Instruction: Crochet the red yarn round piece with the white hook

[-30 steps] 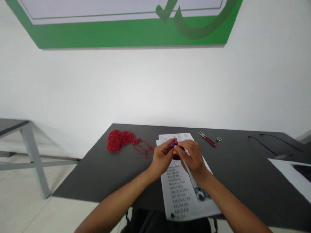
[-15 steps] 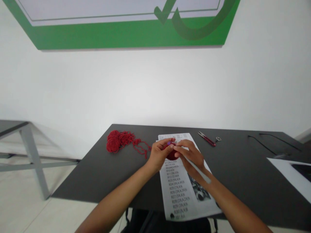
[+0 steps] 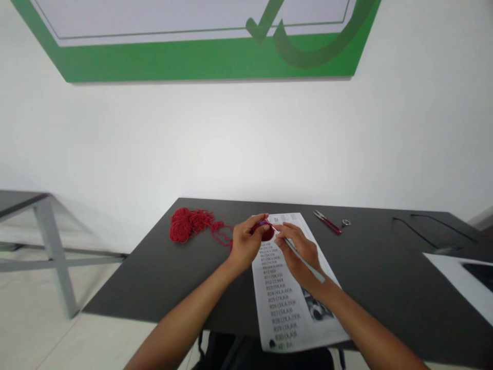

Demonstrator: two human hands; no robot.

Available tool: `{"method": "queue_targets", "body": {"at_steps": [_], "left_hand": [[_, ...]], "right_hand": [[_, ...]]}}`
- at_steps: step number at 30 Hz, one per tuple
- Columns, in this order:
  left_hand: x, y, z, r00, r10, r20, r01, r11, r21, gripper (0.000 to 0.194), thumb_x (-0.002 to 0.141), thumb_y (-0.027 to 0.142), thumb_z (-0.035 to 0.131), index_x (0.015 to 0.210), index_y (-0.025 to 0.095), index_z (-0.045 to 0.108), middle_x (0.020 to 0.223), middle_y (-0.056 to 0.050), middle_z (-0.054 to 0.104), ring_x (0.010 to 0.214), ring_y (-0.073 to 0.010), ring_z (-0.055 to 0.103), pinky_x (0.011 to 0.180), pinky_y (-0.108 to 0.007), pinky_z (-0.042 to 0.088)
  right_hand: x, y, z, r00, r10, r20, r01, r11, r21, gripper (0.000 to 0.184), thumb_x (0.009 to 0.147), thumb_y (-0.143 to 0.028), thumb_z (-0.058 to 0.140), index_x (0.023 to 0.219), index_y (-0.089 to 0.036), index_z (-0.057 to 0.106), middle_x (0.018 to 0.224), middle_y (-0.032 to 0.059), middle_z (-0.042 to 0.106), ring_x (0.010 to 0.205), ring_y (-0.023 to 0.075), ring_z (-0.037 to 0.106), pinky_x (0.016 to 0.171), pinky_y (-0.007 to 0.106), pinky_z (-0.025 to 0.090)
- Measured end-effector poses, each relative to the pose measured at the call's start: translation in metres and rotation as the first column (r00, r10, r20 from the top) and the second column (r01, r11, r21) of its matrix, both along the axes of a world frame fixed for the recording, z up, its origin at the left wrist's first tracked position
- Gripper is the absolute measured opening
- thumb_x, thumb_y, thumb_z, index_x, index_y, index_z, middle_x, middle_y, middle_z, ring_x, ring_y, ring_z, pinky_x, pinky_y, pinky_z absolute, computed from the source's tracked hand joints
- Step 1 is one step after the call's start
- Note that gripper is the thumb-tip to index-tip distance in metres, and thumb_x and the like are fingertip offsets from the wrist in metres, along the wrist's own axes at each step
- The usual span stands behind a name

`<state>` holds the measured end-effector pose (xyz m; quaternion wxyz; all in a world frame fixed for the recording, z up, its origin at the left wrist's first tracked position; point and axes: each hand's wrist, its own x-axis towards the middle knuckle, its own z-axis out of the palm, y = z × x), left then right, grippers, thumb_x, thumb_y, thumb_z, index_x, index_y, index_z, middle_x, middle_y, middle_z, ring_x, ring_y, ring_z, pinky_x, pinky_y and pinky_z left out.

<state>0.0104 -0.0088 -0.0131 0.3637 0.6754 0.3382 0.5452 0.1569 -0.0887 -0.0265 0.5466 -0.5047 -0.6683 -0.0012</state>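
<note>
Leftmost, part of a grey-legged table (image 3: 54, 252) stands beside the dark worktop (image 3: 154, 288). On the worktop's far left lies a bundle of red yarn (image 3: 180, 226), a rounded ball on one side and loose loops on the other; a crinkled strand (image 3: 221, 237) trails from it to the person's left hand (image 3: 246, 240). That hand is closed around a small red yarn piece (image 3: 268, 234), thumb and fingers pressed on it, with the forefinger reaching out above. A purple spot shows by the thumb, too small to identify. The red piece is held over the upper part of a printed sheet (image 3: 277, 308), whose rows of text run down towards the near edge, beside a photo partly covered by the right forearm. Just beside the piece, the right hand (image 3: 300, 249) has its fingers pinched together on a slim hook (image 3: 304, 259); its tip meets the piece, and its pale, flat handle slants back over the wrist. Further right lie red-handled snips (image 3: 327, 222), then a small metal ring (image 3: 345, 223) close by. Well apart from these rest dark-armed glasses (image 3: 418, 233), near a white sheet (image 3: 442, 264) cut off by the view's right edge.
</note>
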Motion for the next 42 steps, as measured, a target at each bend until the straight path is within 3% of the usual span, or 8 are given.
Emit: {"method": "queue_targets", "body": {"at_steps": [6, 11, 14, 26, 30, 34, 37, 42], "left_hand": [[0.0, 0.002, -0.001, 1.0, 0.001, 0.02, 0.0, 1.0, -0.028, 0.024, 0.078, 0.019, 0.069, 0.099, 0.019, 0.081, 0.096, -0.007, 0.082, 0.085, -0.0214, 0.076, 0.081, -0.034, 0.061], [0.0, 0.0, -0.004, 0.998, -0.042, 0.042, 0.042, 0.999, -0.01, 0.029, 0.076, 0.02, 0.073, 0.104, 0.019, 0.08, 0.099, -0.007, 0.081, 0.088, -0.0217, 0.076, 0.084, -0.035, 0.061], [0.003, -0.005, -0.01, 0.997, -0.063, 0.038, 0.063, 0.998, -0.003, 0.032, 0.078, 0.024, 0.073, 0.109, 0.018, 0.078, 0.092, -0.005, 0.081, 0.081, -0.0198, 0.075, 0.078, -0.033, 0.061], [0.002, -0.016, -0.024, 0.992, -0.051, -0.112, 0.085, 0.945, 0.317, 0.032, 0.093, 0.026, 0.064, 0.123, 0.021, 0.073, 0.092, -0.008, 0.079, 0.081, -0.0169, 0.074, 0.079, -0.029, 0.061], [0.01, -0.021, -0.027, 0.984, -0.167, 0.068, 0.166, 0.986, 0.031, 0.037, 0.092, 0.034, 0.064, 0.126, 0.019, 0.071, 0.104, -0.01, 0.079, 0.084, -0.0194, 0.075, 0.075, -0.033, 0.064], [0.017, -0.022, -0.023, 0.887, -0.269, 0.376, 0.407, 0.839, -0.361, 0.048, 0.08, 0.042, 0.079, 0.119, 0.016, 0.074, 0.09, -0.007, 0.08, 0.066, -0.0169, 0.072, 0.062, -0.03, 0.062], [0.015, -0.02, -0.018, 0.833, -0.295, 0.468, 0.502, 0.758, -0.417, 0.045, 0.071, 0.041, 0.087, 0.106, 0.014, 0.078, 0.084, -0.007, 0.079, 0.067, -0.0166, 0.071, 0.066, -0.029, 0.06], [0.006, -0.011, -0.014, 0.839, -0.291, 0.46, 0.468, 0.817, -0.337, 0.045, 0.068, 0.05, 0.088, 0.095, 0.015, 0.08, 0.089, -0.01, 0.079, 0.076, -0.018, 0.071, 0.074, -0.031, 0.058]], "right_hand": [[-0.003, -0.004, -0.004, 0.975, 0.002, -0.224, -0.028, 0.993, -0.113, 0.032, 0.098, -0.047, 0.057, 0.118, -0.028, 0.073, 0.119, 0.0079, 0.075, 0.128, 0.0306, 0.063, 0.098, 0.047, 0.058], [0.002, 0.011, -0.004, 0.666, 0.287, -0.688, -0.44, 0.896, -0.052, 0.027, 0.099, -0.045, 0.056, 0.098, -0.021, 0.07, 0.096, 0.0078, 0.078, 0.086, 0.0231, 0.075, 0.079, 0.04, 0.062], [0.003, 0.019, -0.008, 0.573, 0.356, -0.738, -0.473, 0.879, 0.057, 0.029, 0.096, -0.047, 0.061, 0.084, -0.021, 0.066, 0.095, 0.0063, 0.077, 0.088, 0.0214, 0.074, 0.081, 0.039, 0.062], [-0.003, 0.001, 0.004, 0.992, 0.022, -0.127, -0.02, 1.0, 0.016, 0.025, 0.101, -0.036, 0.056, 0.094, -0.024, 0.076, 0.096, 0.004, 0.067, 0.086, 0.0164, 0.068, 0.076, 0.03, 0.059], [-0.002, 0.006, -0.011, 0.993, -0.096, 0.063, 0.086, 0.985, 0.15, 0.018, 0.099, -0.027, 0.057, 0.106, -0.025, 0.074, 0.101, 0.0061, 0.064, 0.09, 0.0184, 0.067, 0.078, 0.032, 0.061], [0.003, 0.011, -0.021, 0.983, -0.111, 0.146, 0.075, 0.969, 0.236, 0.024, 0.096, -0.02, 0.061, 0.117, -0.027, 0.07, 0.105, 0.0069, 0.064, 0.097, 0.0214, 0.065, 0.084, 0.037, 0.061], [0.005, 0.011, -0.016, 0.985, -0.09, 0.149, 0.048, 0.962, 0.268, 0.02, 0.097, -0.02, 0.06, 0.114, -0.026, 0.07, 0.103, 0.0063, 0.064, 0.095, 0.0194, 0.066, 0.083, 0.034, 0.061], [0.006, 0.006, 0.001, 0.992, 0.116, 0.045, -0.123, 0.977, 0.177, 0.019, 0.101, -0.037, 0.056, 0.098, -0.024, 0.07, 0.099, 0.0047, 0.068, 0.09, 0.0172, 0.07, 0.08, 0.03, 0.06]]}}
